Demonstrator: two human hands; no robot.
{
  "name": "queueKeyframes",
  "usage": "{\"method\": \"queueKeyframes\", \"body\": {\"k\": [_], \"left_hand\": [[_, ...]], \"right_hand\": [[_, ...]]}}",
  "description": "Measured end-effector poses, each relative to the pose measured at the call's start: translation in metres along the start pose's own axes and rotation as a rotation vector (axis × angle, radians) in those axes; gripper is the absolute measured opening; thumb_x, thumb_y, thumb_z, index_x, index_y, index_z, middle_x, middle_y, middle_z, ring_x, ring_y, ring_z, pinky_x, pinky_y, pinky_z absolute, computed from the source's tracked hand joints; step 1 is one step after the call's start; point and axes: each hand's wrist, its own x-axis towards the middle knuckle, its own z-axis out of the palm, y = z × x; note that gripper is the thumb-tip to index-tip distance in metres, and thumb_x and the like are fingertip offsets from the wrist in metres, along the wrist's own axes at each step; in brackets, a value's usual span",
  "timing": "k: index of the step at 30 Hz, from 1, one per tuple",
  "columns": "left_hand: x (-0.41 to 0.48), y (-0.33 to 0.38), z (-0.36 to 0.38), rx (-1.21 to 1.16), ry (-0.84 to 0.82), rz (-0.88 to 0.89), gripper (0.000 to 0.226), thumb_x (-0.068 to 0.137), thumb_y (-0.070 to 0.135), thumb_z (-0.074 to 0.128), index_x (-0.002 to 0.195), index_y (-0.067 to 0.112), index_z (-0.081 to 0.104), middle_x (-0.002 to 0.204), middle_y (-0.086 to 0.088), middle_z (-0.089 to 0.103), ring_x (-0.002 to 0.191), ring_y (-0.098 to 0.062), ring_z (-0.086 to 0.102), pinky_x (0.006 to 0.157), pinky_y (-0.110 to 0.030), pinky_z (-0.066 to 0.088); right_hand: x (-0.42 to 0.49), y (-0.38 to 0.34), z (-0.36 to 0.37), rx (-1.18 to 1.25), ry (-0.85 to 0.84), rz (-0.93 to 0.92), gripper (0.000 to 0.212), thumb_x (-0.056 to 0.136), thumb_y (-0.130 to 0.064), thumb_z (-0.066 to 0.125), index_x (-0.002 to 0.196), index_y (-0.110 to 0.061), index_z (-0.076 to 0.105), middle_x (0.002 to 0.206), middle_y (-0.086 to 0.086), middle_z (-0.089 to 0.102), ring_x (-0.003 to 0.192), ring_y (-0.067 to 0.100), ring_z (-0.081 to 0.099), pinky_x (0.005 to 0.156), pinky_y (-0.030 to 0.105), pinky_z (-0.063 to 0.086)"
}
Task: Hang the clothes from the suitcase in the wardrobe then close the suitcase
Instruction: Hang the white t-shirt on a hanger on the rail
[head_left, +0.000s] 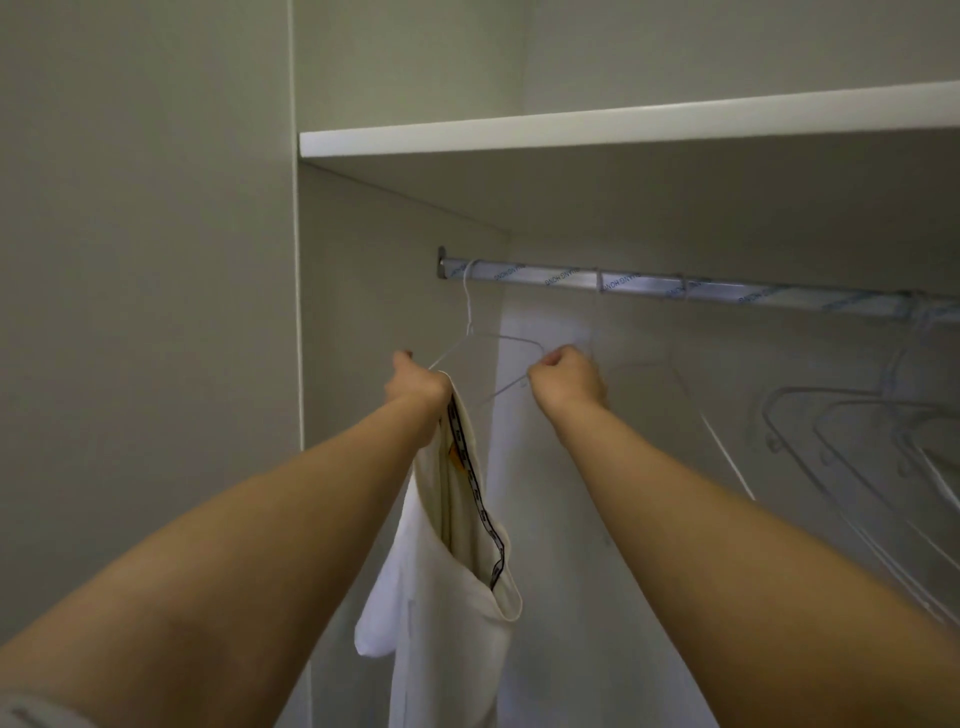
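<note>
A thin white wire hanger (485, 343) hangs by its hook from the left end of the wardrobe's metal rail (649, 285). My left hand (415, 384) grips a white garment (457, 597) by its collar, which has a black printed tape inside, and holds it up at the hanger's left shoulder. The garment hangs down below that hand. My right hand (569, 376) pinches the right end of the same hanger. The suitcase is out of view.
A white shelf (623, 127) runs above the rail. Several empty white hangers (857, 436) hang further right on the rail. The wardrobe's side panel (363, 291) stands just left of my left hand.
</note>
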Motion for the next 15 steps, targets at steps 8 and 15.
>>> {"method": "queueKeyframes", "body": {"k": [8,15], "left_hand": [[0.005,-0.001,0.009,0.096,-0.074,0.016,0.021,0.093,0.006,0.038,0.112,0.000,0.042,0.114,-0.020,0.048,0.079,-0.023,0.041,0.065,-0.031,0.039],[0.001,0.001,0.016,0.033,-0.101,-0.034,0.031,0.096,0.007,0.036,0.126,0.005,0.040,0.120,-0.018,0.046,0.094,-0.027,0.046,0.083,-0.036,0.046]], "right_hand": [[0.007,0.027,-0.010,-0.214,0.201,0.070,0.051,0.088,-0.026,0.056,0.135,-0.016,0.039,0.142,0.014,0.034,0.131,0.032,0.032,0.106,0.037,0.026],[0.011,0.029,0.013,0.474,-0.202,0.386,0.048,0.093,-0.014,0.053,0.135,-0.005,0.033,0.118,0.018,0.056,0.102,0.029,0.060,0.085,0.037,0.048]]}}
